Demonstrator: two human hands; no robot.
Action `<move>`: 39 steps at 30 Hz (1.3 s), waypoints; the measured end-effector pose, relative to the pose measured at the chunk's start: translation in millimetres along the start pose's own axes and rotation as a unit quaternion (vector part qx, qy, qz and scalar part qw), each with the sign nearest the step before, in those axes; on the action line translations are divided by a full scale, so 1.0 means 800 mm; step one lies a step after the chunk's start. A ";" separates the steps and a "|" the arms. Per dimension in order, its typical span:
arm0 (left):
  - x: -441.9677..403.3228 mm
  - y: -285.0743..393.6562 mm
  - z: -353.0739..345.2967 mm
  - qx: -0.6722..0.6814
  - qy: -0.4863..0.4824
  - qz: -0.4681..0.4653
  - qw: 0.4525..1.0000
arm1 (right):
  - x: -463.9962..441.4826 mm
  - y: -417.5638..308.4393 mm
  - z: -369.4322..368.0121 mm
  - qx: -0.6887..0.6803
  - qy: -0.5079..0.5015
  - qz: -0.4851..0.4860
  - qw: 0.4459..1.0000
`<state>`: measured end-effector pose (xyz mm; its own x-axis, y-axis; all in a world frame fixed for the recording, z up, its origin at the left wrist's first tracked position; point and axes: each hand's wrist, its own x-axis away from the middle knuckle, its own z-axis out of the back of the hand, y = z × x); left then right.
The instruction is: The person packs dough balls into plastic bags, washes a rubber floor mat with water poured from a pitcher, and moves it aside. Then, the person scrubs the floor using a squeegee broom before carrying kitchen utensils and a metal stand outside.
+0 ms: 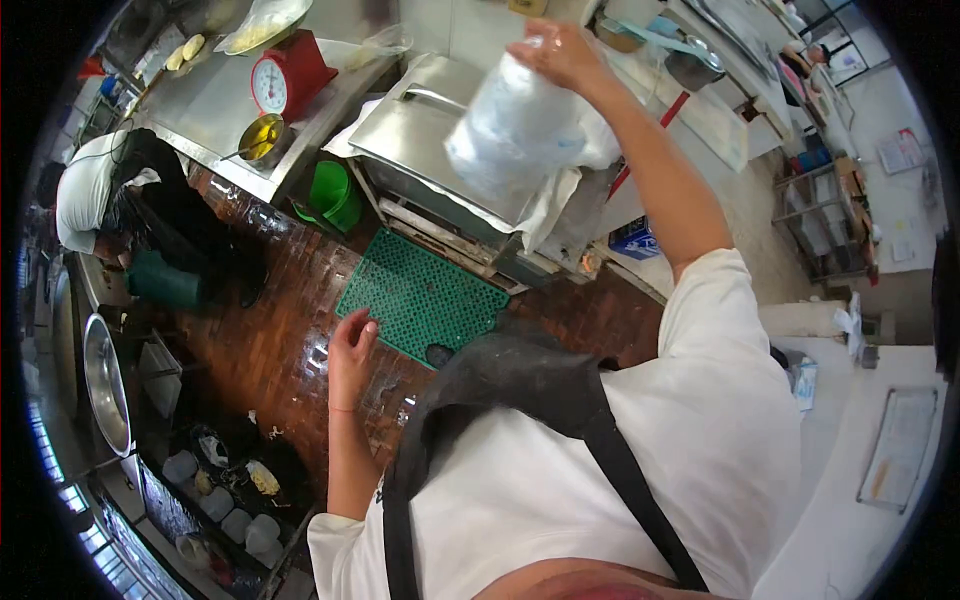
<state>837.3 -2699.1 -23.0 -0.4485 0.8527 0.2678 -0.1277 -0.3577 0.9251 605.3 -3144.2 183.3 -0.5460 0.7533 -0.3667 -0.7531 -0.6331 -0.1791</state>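
Note:
High in the head view, my right hand is closed on the gathered top of a whitish, see-through plastic bag. The bag hangs in front of a metal-lidded chest with a bar handle and a white cloth along its edge. I cannot make out what the bag contains. My left hand is raised low over the floor, by the green perforated mat. Its fingers are loosely curled and apart, with nothing in them.
A steel counter holds a red dial scale and a pot with yellow contents. Beneath is a green bucket. At left a person bends over a dark green bin. The brown floor looks wet.

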 end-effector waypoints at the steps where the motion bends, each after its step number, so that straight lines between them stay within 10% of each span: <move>1: 0.002 0.012 -0.006 0.024 0.002 -0.008 1.000 | 0.012 0.018 0.005 0.023 -0.015 0.012 1.000; 8: 0.036 0.012 -0.068 0.025 0.036 -0.005 0.999 | 0.105 0.156 -0.040 0.102 -0.144 -0.012 0.984; 18: 0.106 0.054 -0.279 0.050 0.119 0.037 0.991 | 0.164 0.293 -0.116 0.027 0.046 0.071 0.996; 27: 0.174 0.109 -0.372 0.035 0.182 0.059 0.981 | 0.174 0.294 -0.035 0.008 -0.156 -0.002 0.988; 34: 0.250 0.117 -0.403 -0.010 0.226 0.069 0.972 | 0.207 0.310 -0.009 -0.011 0.097 0.161 0.982; 39: 0.323 0.097 -0.414 0.026 0.257 0.025 0.966 | 0.298 0.181 0.092 -0.201 -0.212 0.154 0.944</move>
<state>418.8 -2632.4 29.1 -0.8350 0.5276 0.1564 -0.0548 -0.3625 0.9304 339.1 -3043.5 136.9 -0.8786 0.4716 -0.0755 -0.3804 -0.7866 -0.4865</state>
